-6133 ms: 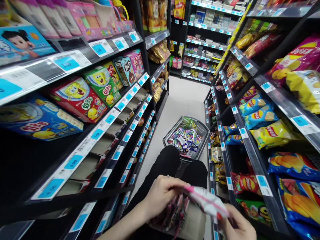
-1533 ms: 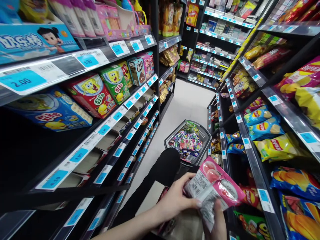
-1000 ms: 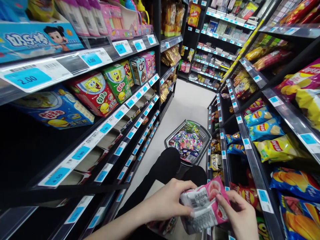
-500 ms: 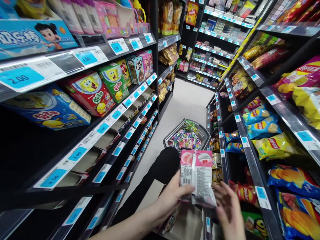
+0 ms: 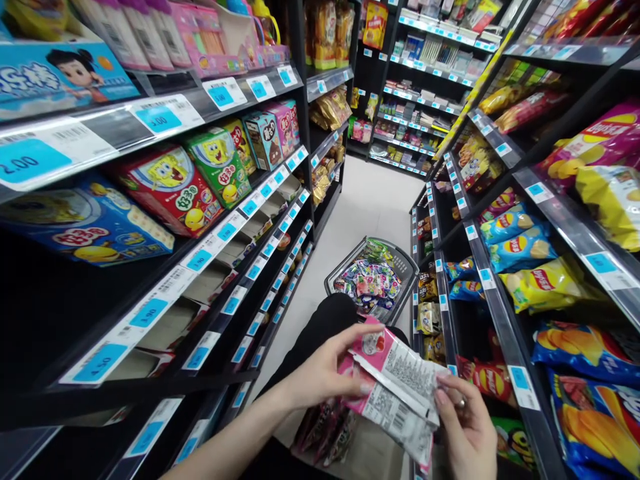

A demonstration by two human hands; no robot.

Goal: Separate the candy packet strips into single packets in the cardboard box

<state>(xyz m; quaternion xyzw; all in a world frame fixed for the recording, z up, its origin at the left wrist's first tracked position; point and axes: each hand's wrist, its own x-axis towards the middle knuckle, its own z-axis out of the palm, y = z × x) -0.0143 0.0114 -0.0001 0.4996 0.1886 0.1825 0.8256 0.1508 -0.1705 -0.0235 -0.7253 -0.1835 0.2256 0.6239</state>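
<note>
Gripped at both ends, the packet (image 5: 395, 380) lies slanted between left hand (image 5: 320, 377) and right hand (image 5: 467, 423). Its underside is hidden, and its print is too small to read. Directly below the grip, a box (image 5: 380, 450) of sachets (image 5: 317, 430) is partly covered by packet and left hand and cut off by the lower frame edge. Beyond the grip, a knee (image 5: 325, 320) hides part of the basket (image 5: 404, 260). Left forearm (image 5: 235, 437) slants up from below, thumb over the pink end; right thumb presses the grey end, fingers curled.
</note>
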